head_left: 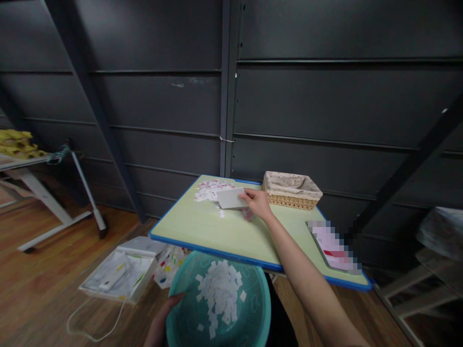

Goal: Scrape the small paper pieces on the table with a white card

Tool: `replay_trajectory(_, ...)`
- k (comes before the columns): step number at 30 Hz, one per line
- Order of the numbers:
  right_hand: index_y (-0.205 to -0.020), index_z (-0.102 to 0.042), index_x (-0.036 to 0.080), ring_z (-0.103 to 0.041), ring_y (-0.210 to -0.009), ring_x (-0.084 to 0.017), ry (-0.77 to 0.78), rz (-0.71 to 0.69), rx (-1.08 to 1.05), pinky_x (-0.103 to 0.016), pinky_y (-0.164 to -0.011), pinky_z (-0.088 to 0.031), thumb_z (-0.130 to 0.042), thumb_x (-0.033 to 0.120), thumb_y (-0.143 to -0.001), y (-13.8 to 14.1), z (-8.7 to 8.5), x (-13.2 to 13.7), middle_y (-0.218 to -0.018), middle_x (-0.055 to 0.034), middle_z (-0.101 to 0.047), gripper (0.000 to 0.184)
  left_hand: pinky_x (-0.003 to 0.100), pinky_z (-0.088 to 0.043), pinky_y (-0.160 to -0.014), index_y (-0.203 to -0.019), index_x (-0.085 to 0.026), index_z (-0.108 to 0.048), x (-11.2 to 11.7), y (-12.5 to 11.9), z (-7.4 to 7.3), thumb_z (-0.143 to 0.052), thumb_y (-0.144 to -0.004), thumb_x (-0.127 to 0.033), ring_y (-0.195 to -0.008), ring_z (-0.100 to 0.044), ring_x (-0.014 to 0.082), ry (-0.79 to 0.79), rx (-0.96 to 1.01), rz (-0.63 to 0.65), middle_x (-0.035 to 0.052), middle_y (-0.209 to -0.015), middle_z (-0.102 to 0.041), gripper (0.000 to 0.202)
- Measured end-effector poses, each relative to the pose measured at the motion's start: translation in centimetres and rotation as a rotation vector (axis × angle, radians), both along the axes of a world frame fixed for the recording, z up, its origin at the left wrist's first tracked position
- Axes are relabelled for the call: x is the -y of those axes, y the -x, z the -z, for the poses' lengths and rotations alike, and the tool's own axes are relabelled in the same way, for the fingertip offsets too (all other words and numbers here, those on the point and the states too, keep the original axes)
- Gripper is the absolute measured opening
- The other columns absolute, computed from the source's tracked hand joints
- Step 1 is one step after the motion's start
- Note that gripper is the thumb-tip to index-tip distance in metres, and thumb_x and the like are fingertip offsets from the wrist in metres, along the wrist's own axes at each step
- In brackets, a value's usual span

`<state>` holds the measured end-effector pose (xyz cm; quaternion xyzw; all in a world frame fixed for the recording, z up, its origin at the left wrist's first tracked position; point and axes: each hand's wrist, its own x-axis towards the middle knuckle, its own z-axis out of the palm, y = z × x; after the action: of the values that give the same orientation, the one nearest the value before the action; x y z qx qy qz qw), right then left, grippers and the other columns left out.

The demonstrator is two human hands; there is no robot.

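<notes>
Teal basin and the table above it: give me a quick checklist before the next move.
1. Right-hand grip on the white card: ok, holding its right end.
2. Left-hand grip on the teal basin: ok, at the left rim.
3. White pieces inside the basin: ok, heaped within the rim.
4. Tabletop free of loose bits: not ok, a pile of scraps lies toward the far left, with strays nearby.
5. Card's lower edge touching the tabletop: cannot tell.
</notes>
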<state>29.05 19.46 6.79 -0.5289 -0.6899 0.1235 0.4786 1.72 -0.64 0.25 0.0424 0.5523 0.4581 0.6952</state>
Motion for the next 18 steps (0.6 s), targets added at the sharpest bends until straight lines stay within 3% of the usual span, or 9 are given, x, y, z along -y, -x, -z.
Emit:
replay_trajectory(4, -0.088, -0.076, 0.016, -0.059, -0.063, -0.017, 0.031, -0.033, 0.023, -0.023, -0.055, -0.039, -0.055, 0.036, -0.079, 0.1, 0.0, 0.1, -0.072, -0.0012, -0.071, 0.030, 0.044, -0.060, -0.067, -0.132, -0.006, -0.048, -0.1, 0.2, 0.3, -0.070, -0.070, -0.017, -0.068, -0.074, 0.0338, 0.001, 0.024, 0.002, 0.0064, -0.060, -0.077, 0.067)
replay_trajectory(12, -0.091, -0.076, 0.013, -0.059, -0.062, -0.017, 0.093, -0.104, -0.090, -0.024, -0.053, -0.041, -0.057, 0.037, -0.076, -0.3, -0.4, 0.4, -0.076, -0.0051, -0.072, 0.034, 0.045, -0.060, -0.071, -0.135, -0.004, -0.044, 0.0, 0.2, 0.3, -0.069, -0.071, -0.019, -0.074, -0.074, 0.0345, -0.013, 0.028, 0.025, 0.0077, -0.063, -0.077, 0.070)
replay_trajectory(15, -0.090, -0.075, 0.010, -0.058, -0.060, -0.017, 0.084, -0.075, -0.130, -0.024, -0.052, -0.040, -0.058, 0.036, -0.074, -0.7, -0.7, 0.4, -0.074, -0.0070, -0.071, 0.035, 0.044, -0.059, -0.073, -0.139, -0.009, -0.041, 0.1, 0.0, 0.1, -0.069, -0.071, -0.015, -0.076, -0.074, 0.0332, -0.054, -0.008, -0.003, 0.0070, -0.069, -0.079, 0.074)
replay_trajectory(18, -0.084, -0.075, 0.009, -0.057, -0.059, -0.017, 0.095, -0.029, -0.109, -0.024, -0.051, -0.039, -0.059, 0.033, -0.072, -1.0, -1.0, 0.4, -0.071, -0.0069, -0.070, 0.031, 0.044, -0.059, -0.073, -0.138, -0.003, -0.042, 0.0, 0.0, 0.1, -0.069, -0.072, -0.018, -0.077, -0.074, 0.0342, -0.036, -0.020, -0.006, 0.0088, -0.064, -0.078, 0.072)
